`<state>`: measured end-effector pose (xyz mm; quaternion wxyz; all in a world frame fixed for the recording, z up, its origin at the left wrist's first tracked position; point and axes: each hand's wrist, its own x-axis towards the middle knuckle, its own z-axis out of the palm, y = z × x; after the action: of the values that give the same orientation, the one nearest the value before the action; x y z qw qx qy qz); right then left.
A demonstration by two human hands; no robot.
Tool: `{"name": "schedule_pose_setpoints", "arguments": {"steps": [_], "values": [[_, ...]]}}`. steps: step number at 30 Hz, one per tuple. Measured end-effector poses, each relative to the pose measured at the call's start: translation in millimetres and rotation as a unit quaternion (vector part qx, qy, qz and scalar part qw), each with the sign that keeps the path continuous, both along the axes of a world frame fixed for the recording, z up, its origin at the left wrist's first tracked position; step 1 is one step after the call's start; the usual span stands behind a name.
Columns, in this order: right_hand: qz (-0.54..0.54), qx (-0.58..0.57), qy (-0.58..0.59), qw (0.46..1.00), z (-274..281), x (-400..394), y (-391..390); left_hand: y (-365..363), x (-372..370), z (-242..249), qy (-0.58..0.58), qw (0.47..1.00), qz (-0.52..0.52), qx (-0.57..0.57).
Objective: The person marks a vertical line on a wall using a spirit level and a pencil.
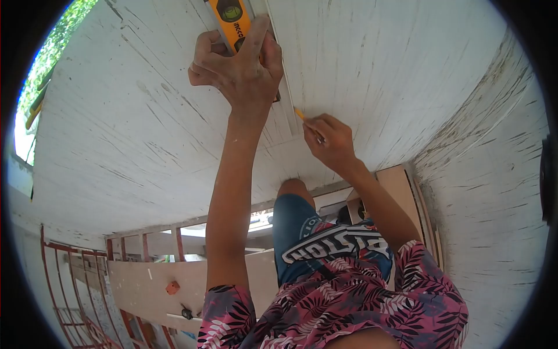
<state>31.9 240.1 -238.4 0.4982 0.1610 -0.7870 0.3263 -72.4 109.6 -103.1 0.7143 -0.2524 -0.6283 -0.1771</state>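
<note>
My left hand (243,74) grips a yellow spirit level (231,20) with a green vial, its fingers wrapped over both edges. The level lies against a white, streaked wall panel (157,93), partly covered by my palm. Just right of it, a narrow pale strip (289,113) runs along the panel. My right hand (330,139) is closed around a yellow pencil (300,113), whose upper end is close beside that strip.
A plywood sheet (133,276) at lower left carries a small orange block (172,287) and a dark tool (186,313). Red-brown metal bars (72,279) stand farther left. Brown boards (401,195) lean by the right wall (494,232). Foliage shows through an opening (55,52).
</note>
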Motion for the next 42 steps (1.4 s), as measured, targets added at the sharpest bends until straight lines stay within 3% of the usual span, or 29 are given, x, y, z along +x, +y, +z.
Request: {"name": "schedule_pose_setpoints", "arguments": {"steps": [8, 14, 22, 30, 35, 42], "values": [[0.000, -0.007, -0.044, 0.999, -62, 9, -1, 0, -1, -1, 0.002, 1.000, 0.005, -0.001], [-0.005, 0.017, -0.075, 0.997, -77, 18, 3, 0, -1, -1, 0.002, 1.000, 0.000, 0.002], [-0.017, -0.066, 0.040, 0.997, 17, 26, 17, 1, -3, 0, 0.023, 1.000, 0.002, 0.017], [-0.005, -0.060, 0.138, 0.989, 132, 4, 16, 1, 3, 1, 0.021, 0.999, 0.010, 0.025], [-0.015, -0.050, 0.225, 0.973, 193, -16, 10, 0, 17, 3, -0.050, 0.999, -0.012, 0.011], [-0.029, -0.021, 0.283, 0.958, 251, -37, -1, -1, 20, 6, -0.043, 0.999, -0.007, 0.014]]}}
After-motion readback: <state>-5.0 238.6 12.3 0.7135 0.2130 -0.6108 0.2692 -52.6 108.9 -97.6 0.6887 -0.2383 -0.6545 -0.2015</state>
